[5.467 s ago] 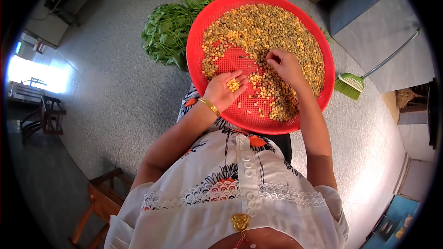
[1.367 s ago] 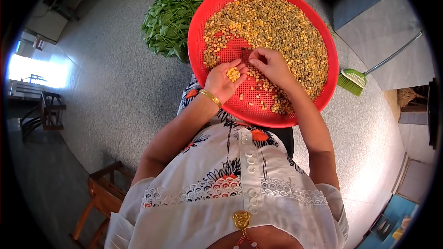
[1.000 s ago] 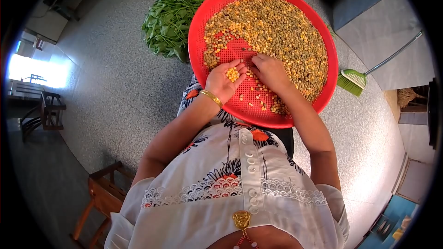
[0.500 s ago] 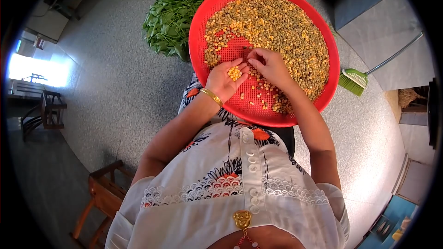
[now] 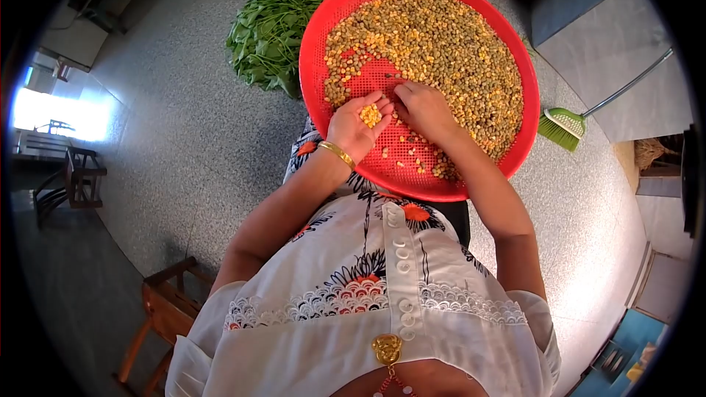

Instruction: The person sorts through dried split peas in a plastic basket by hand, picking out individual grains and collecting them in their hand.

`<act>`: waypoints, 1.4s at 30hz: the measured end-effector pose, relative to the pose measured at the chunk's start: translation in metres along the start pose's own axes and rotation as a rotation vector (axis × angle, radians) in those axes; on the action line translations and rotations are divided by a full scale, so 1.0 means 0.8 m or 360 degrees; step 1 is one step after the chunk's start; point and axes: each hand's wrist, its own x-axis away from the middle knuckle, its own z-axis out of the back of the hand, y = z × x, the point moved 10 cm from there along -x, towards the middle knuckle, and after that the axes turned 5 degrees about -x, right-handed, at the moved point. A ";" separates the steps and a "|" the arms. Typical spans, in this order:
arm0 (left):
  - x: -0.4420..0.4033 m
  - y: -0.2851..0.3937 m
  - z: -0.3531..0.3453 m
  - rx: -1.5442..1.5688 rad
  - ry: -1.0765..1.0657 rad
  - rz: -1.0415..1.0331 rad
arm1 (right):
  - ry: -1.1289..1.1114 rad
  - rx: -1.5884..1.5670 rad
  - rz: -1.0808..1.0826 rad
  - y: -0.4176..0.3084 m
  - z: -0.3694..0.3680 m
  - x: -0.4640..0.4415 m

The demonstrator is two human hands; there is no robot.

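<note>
Both hands over the red mesh tray [image 5: 312, 66], holds the left hand [image 5: 351, 134] palm up, fingers open and slightly curled into a shallow cup, probably to stop the small heap of yellow seeds [image 5: 370, 115] from rolling off. Brings the right hand [image 5: 430, 112] palm down, just beside the left fingertips, likely for a short reach between mesh and palm. Bends the right fingers inward, with tips partly hidden in shadow; cannot tell about any seed gripped between them. Seems to bear the tray on the lap, above the floral-print clothing [image 5: 302, 148], presumably for easy reach with both hands.

Carries in the tray a broad bed of mixed seeds [image 5: 456, 51], yellow and greenish brown, thick toward the far and right sides. Thins to bare mesh around the fingers, perhaps making single seeds easier to see, and to a few loose seeds [image 5: 401, 165] toward the near side. Shows, beyond the tray's left side, a heap of leafy greens [image 5: 265, 44] on the floor [image 5: 213, 140] and, to the right, a green broom [image 5: 562, 129], bristles down.
</note>
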 end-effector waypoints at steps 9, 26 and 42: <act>0.007 -0.004 -0.014 0.0006 -0.0140 0.0106 | 0.0029 -0.1728 -0.0480 0.022 0.008 -0.006; 0.004 -0.005 -0.010 0.0058 -0.0125 0.0096 | -0.0163 -0.0103 -0.0231 0.029 0.013 0.026; 0.007 -0.008 -0.015 0.0012 -0.0178 0.0152 | -0.0061 -0.0461 -0.0471 0.037 0.042 0.018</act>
